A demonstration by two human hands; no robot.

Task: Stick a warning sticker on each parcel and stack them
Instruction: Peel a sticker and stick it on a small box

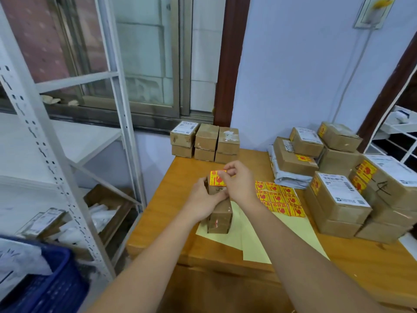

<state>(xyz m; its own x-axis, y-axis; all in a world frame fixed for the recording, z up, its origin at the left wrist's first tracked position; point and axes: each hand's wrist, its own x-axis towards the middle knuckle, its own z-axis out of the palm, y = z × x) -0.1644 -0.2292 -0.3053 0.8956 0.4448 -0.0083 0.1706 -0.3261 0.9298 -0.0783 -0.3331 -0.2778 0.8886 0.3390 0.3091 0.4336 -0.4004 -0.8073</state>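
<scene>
Sticking step. Left hand (203,201) grips parcel (219,213) standing on table (180,172) centre. Right hand (237,184) pinches sticker (216,178) onto its far top end. Next, I guess: press flat, then onto right stack (338,199).

A small parcel-handling back room, something like a stockroom or courier packing corner.

Taped cardboard parcels (338,197) bearing printed shipping labels stand in stacks along the right side and far edge of a wooden table (171,177), several already carrying yellow-and-red warning stickers, and a sheet of the same stickers (278,197) lies on the tabletop beside them. White slotted-steel shelving (45,141) on the left holds more labelled boxes and plastic-wrapped goods, with a blue plastic crate (56,288) below it. Plain pale walls, an exposed cable and a barred window (140,59) give it a utilitarian, non-domestic look.
</scene>
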